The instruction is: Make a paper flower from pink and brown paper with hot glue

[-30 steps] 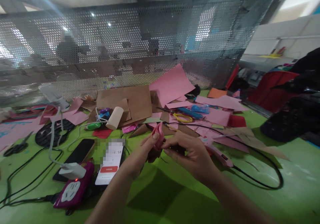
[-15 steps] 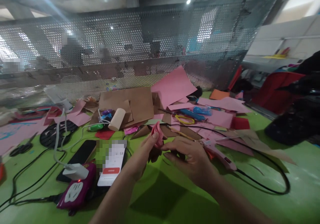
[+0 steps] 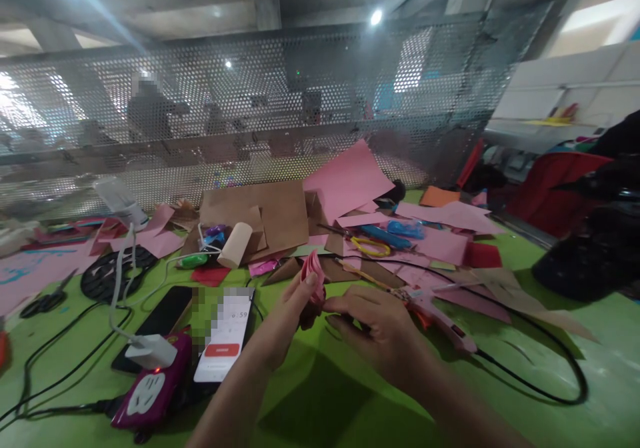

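My left hand point(image 3: 287, 308) is closed around a bundle of layered, folded pink paper point(image 3: 315, 281). The thumb presses on its near side, and the layered edges stick up above it. A darker lower part of the bundle shows below the fingers. At its right edge is my right hand point(image 3: 373, 315), with forefinger and thumb curved toward each other and their tips close at the paper. What lies between those tips is too small to make out clearly.
Right of my hands lies a pink glue gun point(image 3: 440, 315) with a looping black cord. Yellow-handled scissors point(image 3: 370, 245), pink sheets point(image 3: 350, 178) and brown cardboard point(image 3: 280, 215) lie behind. To the left are a lit phone point(image 3: 225, 335), a purple power strip point(image 3: 155, 388), cables and dark scissors point(image 3: 47, 298).
The view has shifted slightly, so the table things sit a little lower. Both hands keep nearly the same place at the pink paper. The phone's number has gone from 6:58 to 6:59.
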